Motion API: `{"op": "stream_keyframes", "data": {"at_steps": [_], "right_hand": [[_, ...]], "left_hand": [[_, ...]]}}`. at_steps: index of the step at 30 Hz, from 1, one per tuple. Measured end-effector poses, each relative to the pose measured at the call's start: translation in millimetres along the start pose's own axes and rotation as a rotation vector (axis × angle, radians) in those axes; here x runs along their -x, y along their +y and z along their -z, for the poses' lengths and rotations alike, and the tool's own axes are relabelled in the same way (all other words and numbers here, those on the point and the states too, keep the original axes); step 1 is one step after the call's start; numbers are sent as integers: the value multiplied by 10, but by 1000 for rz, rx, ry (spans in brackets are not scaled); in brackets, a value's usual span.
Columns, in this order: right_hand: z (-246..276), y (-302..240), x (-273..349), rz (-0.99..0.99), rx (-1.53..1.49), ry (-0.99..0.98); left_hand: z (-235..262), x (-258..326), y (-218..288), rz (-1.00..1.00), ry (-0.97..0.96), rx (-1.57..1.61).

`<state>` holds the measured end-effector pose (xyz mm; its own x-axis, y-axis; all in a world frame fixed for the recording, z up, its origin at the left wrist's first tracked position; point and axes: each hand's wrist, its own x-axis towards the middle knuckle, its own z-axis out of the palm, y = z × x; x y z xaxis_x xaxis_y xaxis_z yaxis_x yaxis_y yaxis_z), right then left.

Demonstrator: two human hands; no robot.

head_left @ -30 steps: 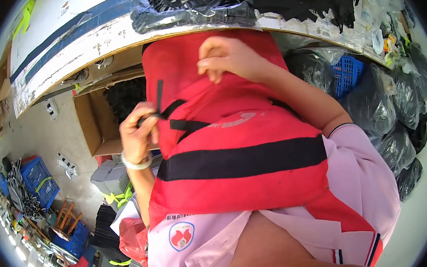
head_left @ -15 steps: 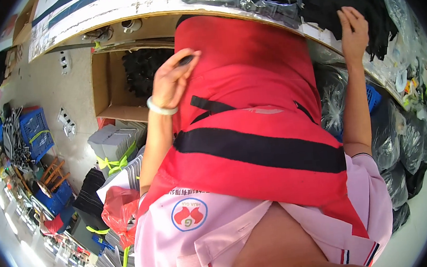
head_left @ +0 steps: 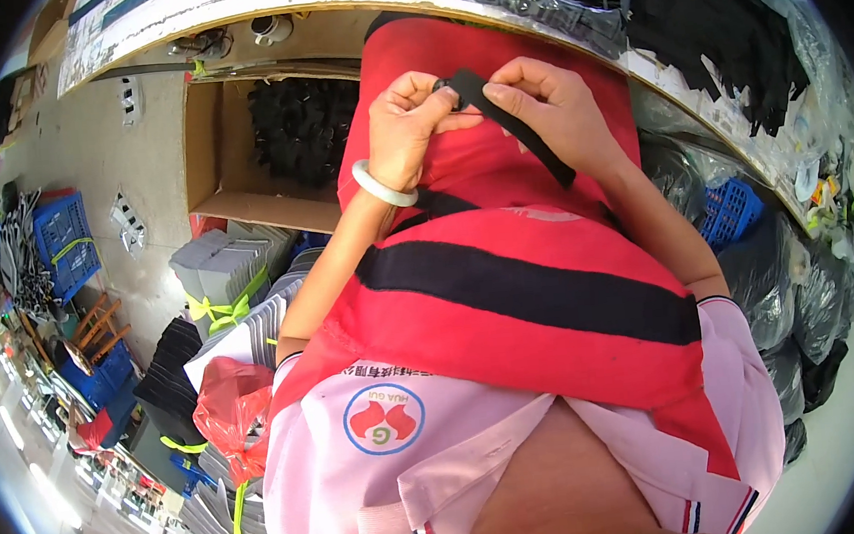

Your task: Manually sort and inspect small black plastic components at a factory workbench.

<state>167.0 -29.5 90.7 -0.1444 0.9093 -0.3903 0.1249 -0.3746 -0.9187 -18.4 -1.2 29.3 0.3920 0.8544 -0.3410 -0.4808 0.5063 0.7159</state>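
On the left, bare floor (head_left: 100, 127) lay open up to the cardboard box (head_left: 205, 149), whose near rim sat just left of the person's lap. The edge of the white worktable (head_left: 153, 33) curved across the top, beyond both hands. Over the red apron (head_left: 390, 54) there was free room below the hands; farther right, dark plastic bags (head_left: 758, 261) crowded under the table edge.

The black strap (head_left: 529, 140) was held above the apron, between the hands. Its long axis ran slantwise, from an upper-left end beside the left fingers to a free tail pointing down and right.

The left hand (head_left: 404, 123) reached up with its wrist bent inward, thumb and fingers pinched on a small dark piece (head_left: 444, 93), partly hidden. The right hand (head_left: 557, 106) came in from the right, fingers curled, its thumb and forefinger closed narrowly on the strap.
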Motion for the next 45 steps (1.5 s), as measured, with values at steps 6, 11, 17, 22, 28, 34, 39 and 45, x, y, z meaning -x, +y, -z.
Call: {"op": "stream_keyframes", "data": {"at_steps": [6,11,17,22,28,34,39,45], "right_hand": [[-7,1,-61,-152,-79,-42],[-36,81,-52,-218,-156,-16],[-112,193,-74,-187,-431,64],[-152,258,-92,-60,-468,109],[-73,373,-168,-95,-442,75],[-41,403,-207,-106,-365,33],[-71,466,-178,435,147,268],[63,34,-42,-20,71,-11]], "left_hand": [[-58,18,-23,-38,49,-258],[-63,-7,-75,-129,54,-329],[-112,-9,-159,-293,109,-443],[-100,15,-118,-264,98,-641],[-30,36,-74,-515,-66,-1080],[87,-25,-71,128,9,-88],[16,-82,-82,207,18,-98],[-108,-9,-55,25,123,-154]]}}
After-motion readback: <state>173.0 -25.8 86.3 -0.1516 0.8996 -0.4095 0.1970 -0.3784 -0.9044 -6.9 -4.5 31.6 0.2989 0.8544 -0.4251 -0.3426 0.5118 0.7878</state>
